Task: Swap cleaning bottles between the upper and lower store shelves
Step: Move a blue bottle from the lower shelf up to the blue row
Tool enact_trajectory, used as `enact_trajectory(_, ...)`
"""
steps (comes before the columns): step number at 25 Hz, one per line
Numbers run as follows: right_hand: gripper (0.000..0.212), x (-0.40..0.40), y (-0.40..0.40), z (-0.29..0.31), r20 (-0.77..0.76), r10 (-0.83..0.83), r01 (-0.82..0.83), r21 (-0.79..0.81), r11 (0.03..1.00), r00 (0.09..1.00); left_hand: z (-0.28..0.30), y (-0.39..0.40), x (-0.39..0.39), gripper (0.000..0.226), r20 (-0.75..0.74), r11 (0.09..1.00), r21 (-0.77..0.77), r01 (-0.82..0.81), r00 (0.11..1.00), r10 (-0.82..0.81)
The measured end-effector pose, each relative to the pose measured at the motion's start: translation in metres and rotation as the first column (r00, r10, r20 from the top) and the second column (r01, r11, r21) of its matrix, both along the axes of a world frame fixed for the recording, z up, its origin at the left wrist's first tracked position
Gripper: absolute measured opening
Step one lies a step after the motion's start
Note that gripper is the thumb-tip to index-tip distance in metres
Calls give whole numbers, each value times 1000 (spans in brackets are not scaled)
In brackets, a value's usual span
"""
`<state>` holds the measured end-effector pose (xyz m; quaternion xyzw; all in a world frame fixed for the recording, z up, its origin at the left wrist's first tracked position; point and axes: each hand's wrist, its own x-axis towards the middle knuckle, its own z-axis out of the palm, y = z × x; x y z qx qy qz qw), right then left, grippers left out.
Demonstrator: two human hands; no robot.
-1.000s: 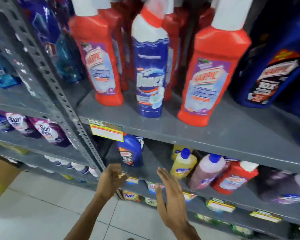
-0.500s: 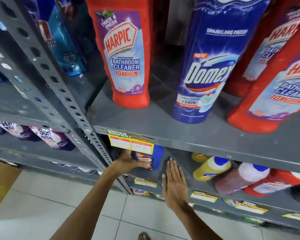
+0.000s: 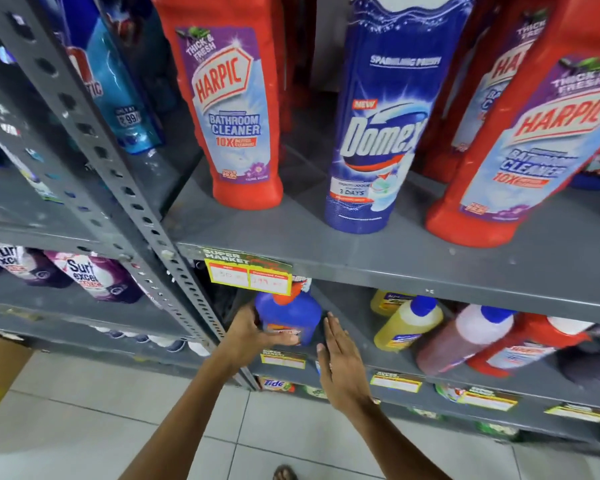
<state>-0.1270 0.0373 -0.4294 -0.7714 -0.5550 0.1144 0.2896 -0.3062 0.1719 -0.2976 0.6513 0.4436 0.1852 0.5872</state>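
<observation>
On the lower shelf (image 3: 357, 308) stands a blue bottle (image 3: 291, 315) with a red cap, partly hidden behind a yellow price tag (image 3: 252, 277). My left hand (image 3: 253, 336) wraps around its left side and front. My right hand (image 3: 340, 362) is flat with fingers apart, just right of the bottle, holding nothing. On the upper shelf (image 3: 378, 258) stand a red Harpic bottle (image 3: 236, 109), a blue Domex bottle (image 3: 378, 133) and another red Harpic bottle (image 3: 523, 154).
A perforated grey upright post (image 3: 118, 188) runs diagonally left of my hands. Yellow, brown-red and red bottles (image 3: 440, 336) lie tilted on the lower shelf to the right. Surf Excel pouches (image 3: 94, 277) sit at left. White tiled floor (image 3: 101, 420) is below.
The view has closed in on the shelves. My left hand reached in and closed on the blue bottle, which now sits nearer the shelf front. My right hand rose beside it.
</observation>
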Motion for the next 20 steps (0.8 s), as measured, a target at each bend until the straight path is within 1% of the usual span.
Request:
enact_trajectory(2,55,0,-22,26,-60,21,-14,108,994,998,8,-28,-12,82,36,998,12,-60,998,60)
enact_trajectory(3,54,2,-37,42,-104,25,-7,170,985,994,15,-45,-16,84,42,997,23,-73,997,72)
enact_trajectory(5,54,9,-74,75,-210,12,50,287,957,978,35,-81,-17,80,43,996,50,-67,997,65)
enact_trajectory(7,50,25,-114,109,-272,-56,165,396,903,961,70,-120,-6,75,52,997,75,-19,999,15)
enact_trajectory(9,44,57,-153,148,-221,-138,235,508,829,965,107,-154,18,74,28,983,169,69,997,-75)
enact_trajectory(11,40,97,-183,192,-93,-189,206,608,767,978,145,-178,46,74,44,966,220,135,988,-148)
enact_trajectory(13,42,141,-203,236,56,-247,151,656,740,967,187,-195,79,73,109,950,259,172,973,-205)
enact_trajectory(15,47,182,-214,272,137,-293,132,664,736,946,226,-207,116,67,197,935,312,171,951,-240)
enact_trajectory(17,48,215,-215,291,161,-301,127,654,746,940,260,-212,155,61,305,917,376,136,916,-261)
enact_trajectory(20,43,248,-206,300,179,-301,139,600,788,937,296,-208,209,66,378,867,494,67,881,-284)
